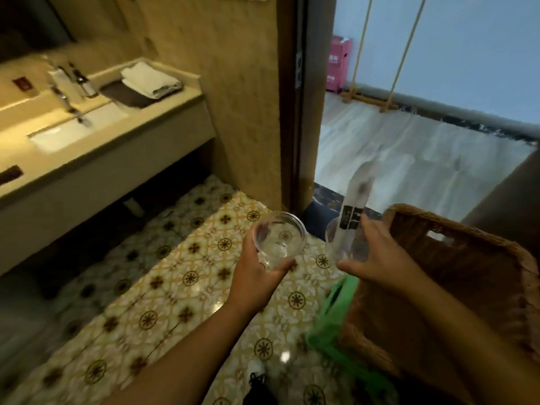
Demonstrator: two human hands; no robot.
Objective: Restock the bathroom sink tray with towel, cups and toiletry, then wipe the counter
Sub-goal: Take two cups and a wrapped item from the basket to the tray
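Note:
My left hand (257, 268) grips a clear glass cup (278, 239) from below, mouth up, over the patterned floor. My right hand (380, 255) holds a second clear cup (340, 244) with a long white wrapped toiletry packet (358, 200) standing in it, a dark label on its lower part. At the upper left, a folded white towel (150, 80) lies on a dark tray (125, 95) at the right end of the beige sink counter (96, 147). Both hands are well to the right of and below the counter.
A brown wicker basket (467, 258) stands at the right, a green cloth (336, 317) hanging at its left edge. A faucet (68, 103) and white basin (67, 133) sit on the counter. A dark door frame (298, 112) opens onto a pale floor; a pink box (339, 65) beyond.

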